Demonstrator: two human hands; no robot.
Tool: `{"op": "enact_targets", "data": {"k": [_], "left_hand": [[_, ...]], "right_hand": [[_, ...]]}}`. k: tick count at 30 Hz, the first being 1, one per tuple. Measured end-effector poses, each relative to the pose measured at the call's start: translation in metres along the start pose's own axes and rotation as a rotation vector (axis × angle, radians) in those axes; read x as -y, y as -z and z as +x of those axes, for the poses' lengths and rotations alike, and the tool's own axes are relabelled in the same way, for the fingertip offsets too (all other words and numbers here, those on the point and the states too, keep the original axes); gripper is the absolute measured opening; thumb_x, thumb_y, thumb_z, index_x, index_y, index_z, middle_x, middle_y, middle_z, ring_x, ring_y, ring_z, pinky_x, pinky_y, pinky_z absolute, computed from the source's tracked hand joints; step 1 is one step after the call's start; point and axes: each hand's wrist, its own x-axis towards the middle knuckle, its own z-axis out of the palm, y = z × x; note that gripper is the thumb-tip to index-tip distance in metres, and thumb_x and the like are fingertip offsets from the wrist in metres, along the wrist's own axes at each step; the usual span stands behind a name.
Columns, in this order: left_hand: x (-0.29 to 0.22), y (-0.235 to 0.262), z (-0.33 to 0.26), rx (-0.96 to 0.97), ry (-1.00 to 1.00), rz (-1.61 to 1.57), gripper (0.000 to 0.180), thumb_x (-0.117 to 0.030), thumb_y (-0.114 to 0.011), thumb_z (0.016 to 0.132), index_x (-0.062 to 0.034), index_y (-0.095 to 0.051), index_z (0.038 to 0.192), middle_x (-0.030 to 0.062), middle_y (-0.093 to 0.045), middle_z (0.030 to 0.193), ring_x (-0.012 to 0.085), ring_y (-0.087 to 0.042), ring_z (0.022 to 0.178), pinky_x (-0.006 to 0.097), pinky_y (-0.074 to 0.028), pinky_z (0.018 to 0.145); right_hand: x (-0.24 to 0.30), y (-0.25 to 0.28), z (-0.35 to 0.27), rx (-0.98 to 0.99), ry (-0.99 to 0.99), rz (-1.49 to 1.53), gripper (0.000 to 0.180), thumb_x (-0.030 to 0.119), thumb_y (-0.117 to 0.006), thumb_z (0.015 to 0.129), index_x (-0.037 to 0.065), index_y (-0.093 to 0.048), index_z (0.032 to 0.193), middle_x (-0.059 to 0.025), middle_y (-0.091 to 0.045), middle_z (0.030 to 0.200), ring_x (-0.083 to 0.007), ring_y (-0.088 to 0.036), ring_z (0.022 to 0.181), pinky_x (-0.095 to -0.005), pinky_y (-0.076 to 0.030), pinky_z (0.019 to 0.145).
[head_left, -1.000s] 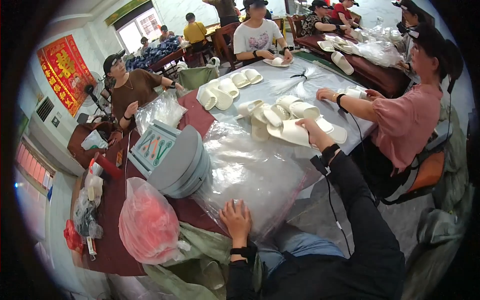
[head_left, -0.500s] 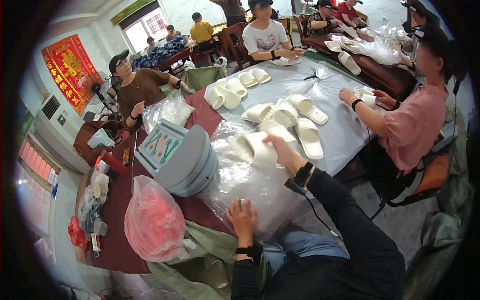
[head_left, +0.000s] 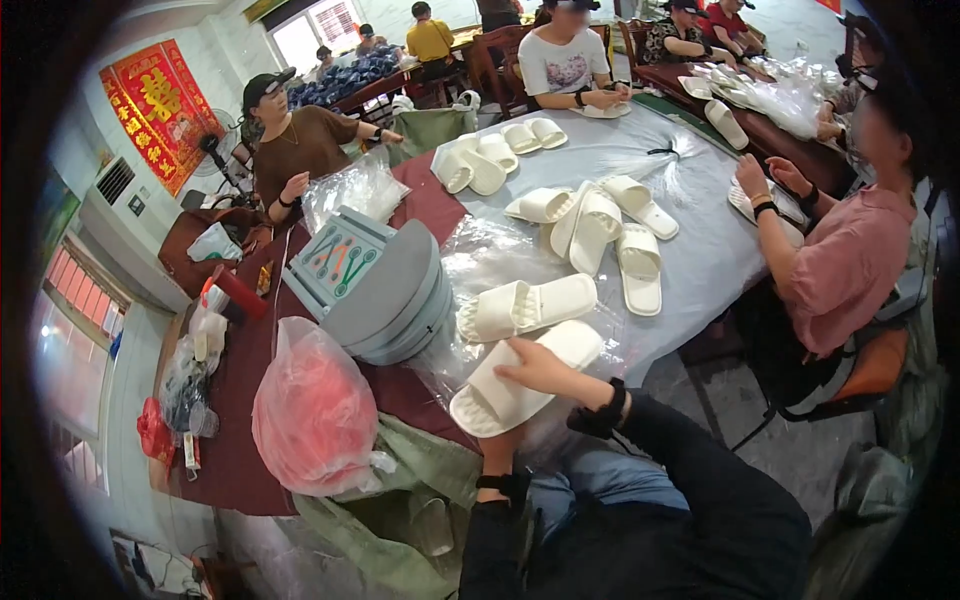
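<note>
- white slipper clasped by half-curled right hand, by counter's near edge
- left hand mostly hidden, grip can't be told
- left side's crowded by grey box

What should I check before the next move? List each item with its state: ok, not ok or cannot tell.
1. Right hand has hold of the white slipper: ok, thumb and fingers are on it.
2. Left hand placement visible: cannot tell, it is mostly hidden under or behind that slipper.
3. Second slipper close by: ok, it lies just beyond the held one, both toes toward the left.
4. Clear plastic free of slippers: not ok, the second slipper lies on it.
5. Pink-red bag away from both hands: ok, it sits apart, to their left.
</note>
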Motion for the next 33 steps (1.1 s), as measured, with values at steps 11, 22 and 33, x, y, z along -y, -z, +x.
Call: {"op": "enact_targets", "data": {"k": [11,22,33], "left_hand": [[-0.04,0.047,0.028,0.054,0.072,0.125,0.042,-0.027,-0.056,0.08,-0.005,-0.056,0.115,0.0204,-0.051,0.117,0.0409,-0.042,0.112,0.053,-0.021,0.104],[-0.038,0.046,0.033,0.002,0.069,0.124,0.038,-0.036,-0.059,0.079,-0.009,-0.064,0.105,0.0191,-0.054,0.115,0.038,-0.043,0.113,0.053,-0.022,0.103],[-0.042,0.053,0.033,0.181,0.034,0.142,0.051,-0.051,-0.056,0.079,-0.0173,-0.058,0.118,0.0165,-0.046,0.128,0.0393,-0.032,0.124,0.057,-0.015,0.103]], "right_hand": [[-0.064,-0.006,0.012,-0.274,-0.053,0.062,0.062,0.02,-0.072,0.073,-0.003,-0.036,0.118,-0.0277,-0.056,0.106,-0.0369,-0.058,0.098,-0.039,-0.046,0.083],[-0.069,0.003,0.047,-0.027,-0.303,0.501,0.064,0.019,-0.068,0.077,0.01,-0.041,0.134,-0.0177,-0.054,0.12,-0.0233,-0.051,0.106,-0.0329,-0.043,0.085],[-0.062,0.002,0.05,-0.001,-0.283,0.498,0.039,0.018,-0.063,0.081,-0.002,-0.057,0.115,-0.0119,-0.063,0.1,-0.0162,-0.058,0.083,-0.0284,-0.046,0.069]]}}
